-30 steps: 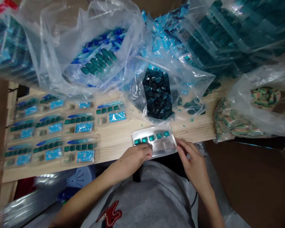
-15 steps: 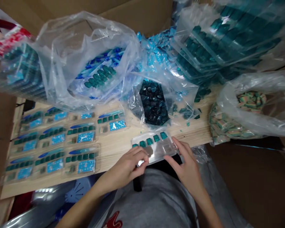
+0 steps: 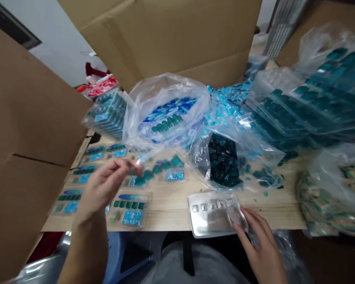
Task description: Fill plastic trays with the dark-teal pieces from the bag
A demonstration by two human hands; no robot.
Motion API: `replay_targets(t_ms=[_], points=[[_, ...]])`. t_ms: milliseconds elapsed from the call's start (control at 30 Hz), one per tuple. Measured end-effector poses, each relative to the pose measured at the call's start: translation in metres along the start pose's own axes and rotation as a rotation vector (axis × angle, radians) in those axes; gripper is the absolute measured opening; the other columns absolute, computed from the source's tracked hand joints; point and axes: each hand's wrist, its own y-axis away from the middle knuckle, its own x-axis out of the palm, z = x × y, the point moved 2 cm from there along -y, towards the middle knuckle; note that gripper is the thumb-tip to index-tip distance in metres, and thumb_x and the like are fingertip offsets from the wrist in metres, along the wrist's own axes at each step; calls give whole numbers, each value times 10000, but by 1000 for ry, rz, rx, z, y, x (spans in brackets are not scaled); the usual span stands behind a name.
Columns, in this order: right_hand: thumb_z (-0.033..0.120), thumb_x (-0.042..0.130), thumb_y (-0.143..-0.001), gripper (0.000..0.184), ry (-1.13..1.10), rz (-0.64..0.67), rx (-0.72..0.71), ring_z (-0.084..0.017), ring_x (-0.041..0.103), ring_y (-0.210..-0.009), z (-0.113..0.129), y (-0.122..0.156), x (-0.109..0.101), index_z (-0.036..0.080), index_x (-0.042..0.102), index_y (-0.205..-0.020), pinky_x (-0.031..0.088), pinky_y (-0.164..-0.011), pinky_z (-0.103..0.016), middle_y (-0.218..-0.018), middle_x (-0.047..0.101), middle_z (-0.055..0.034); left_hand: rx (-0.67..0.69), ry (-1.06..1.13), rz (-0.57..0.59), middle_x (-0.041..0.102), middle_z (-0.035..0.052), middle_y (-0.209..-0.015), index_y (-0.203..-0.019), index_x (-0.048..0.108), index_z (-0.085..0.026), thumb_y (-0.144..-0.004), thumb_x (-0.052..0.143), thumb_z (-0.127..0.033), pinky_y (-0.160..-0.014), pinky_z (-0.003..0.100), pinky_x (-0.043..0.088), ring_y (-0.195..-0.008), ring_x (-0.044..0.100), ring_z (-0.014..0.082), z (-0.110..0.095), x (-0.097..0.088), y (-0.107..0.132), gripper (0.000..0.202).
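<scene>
My left hand (image 3: pixel 106 183) is raised at the left, its fingertips pinching one end of a clear blister tray, blurred by motion. A row of teal gem-like pieces (image 3: pixel 157 169) sits in that tray, which hangs above several filled trays on the table. At the table's front edge my right hand (image 3: pixel 258 238) grips the right end of another clear blister tray (image 3: pixel 208 221), thumb on the near side and fingers on the far side. This tray's pockets look bare. Whether more trays are nested beneath it I cannot tell. Nearby lies a filled tray (image 3: pixel 130 211) with teal pieces and a blue packet.
Behind stand an open bag of dark teal pieces (image 3: pixel 223 161) and a bag of blue pens (image 3: pixel 171 108). Stacked trays of teal pieces (image 3: pixel 313 98) fill the back right. A bag of striped pieces (image 3: pixel 322 205) stands at right. Cardboard (image 3: pixel 171 39) walls the back.
My left hand has lifted the tray with the teal pieces and carried it left over the filled trays. A bare tray now shows by my right hand. The head view has tilted up and turned left.
</scene>
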Motion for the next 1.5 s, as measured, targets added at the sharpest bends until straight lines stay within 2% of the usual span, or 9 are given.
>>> replay_targets(t_ms=[133, 300, 467, 600, 700, 800, 967, 1300, 1500], points=[[374, 487, -943, 291, 32, -7, -31, -249, 612, -1064, -4, 1, 5, 254, 580, -1191, 519, -878, -369, -1142, 614, -73, 342, -374, -385, 697, 51, -972, -815, 521, -206, -896, 509, -270, -869, 337, 503, -910, 655, 171, 19, -7, -63, 104], [375, 479, -949, 279, 67, -29, -52, -247, 634, -1042, -2, 2, 6, 254, 593, -1173, 531, -869, -375, -1128, 626, -73, 271, -784, -111, 693, 100, -1009, -766, 494, -204, -834, 470, -181, -895, 384, 479, -971, 627, 219, 79, 28, -128, 76], [335, 487, -951, 268, 89, -41, -55, -248, 639, -1044, 2, 1, 6, 228, 611, -1163, 549, -863, -379, -1126, 620, -97, 261, -772, -51, 690, 111, -1000, -828, 544, -188, -799, 521, -185, -888, 433, 483, -969, 629, 256, 99, 36, -122, 37], [298, 499, -946, 257, 79, -32, -49, -254, 639, -1040, 6, -2, 9, 201, 629, -1146, 563, -853, -385, -1121, 615, -120, 418, -668, -56, 656, 111, -1107, -1014, 559, -180, -905, 484, -215, -963, 399, 456, -1086, 597, 218, 50, 55, -92, 136], [281, 498, -946, 251, 59, -31, -59, -247, 647, -1026, 9, -3, 12, 201, 644, -1134, 574, -840, -374, -1114, 613, -124, 612, -535, 275, 680, 56, -1022, -1033, 576, -188, -951, 459, -184, -883, 287, 499, -979, 633, 147, 4, 103, -73, 143], [266, 500, -945, 255, 40, -23, -50, -240, 649, -1033, 13, -2, 12, 209, 644, -1148, 581, -838, -360, -1122, 610, -122, 576, -732, 720, 669, 96, -1110, -1062, 604, -148, -944, 478, -160, -900, 318, 494, -1057, 614, 192, -12, 165, -70, 173], [253, 474, -954, 260, -6, -22, 17, -228, 645, -1062, 17, 2, 5, 225, 634, -1157, 576, -862, -346, -1140, 611, -114, 313, -1103, 900, 479, 205, -1379, -1278, 503, -126, -710, 774, -144, -972, 461, 429, -1230, 487, 356, 5, 221, -87, 630], [266, 513, -923, 246, -138, -101, 109, -241, 647, -1043, 7, 7, -14, 254, 683, -1100, 547, -892, -403, -1111, 659, -105, 259, -857, 858, 607, 101, -1030, -950, 581, -135, -794, 484, 20, -827, 332, 482, -952, 589, 207, 17, 208, -106, 240], [417, 593, -881, 255, -926, -28, 465, -201, 708, -838, 49, -24, -21, 257, 682, -1058, 586, -780, -365, -997, 729, -79, 190, -312, 790, 614, 34, -920, -983, 536, -166, -860, 527, -174, -709, 252, 522, -807, 616, 128, 4, 185, -105, 124]])
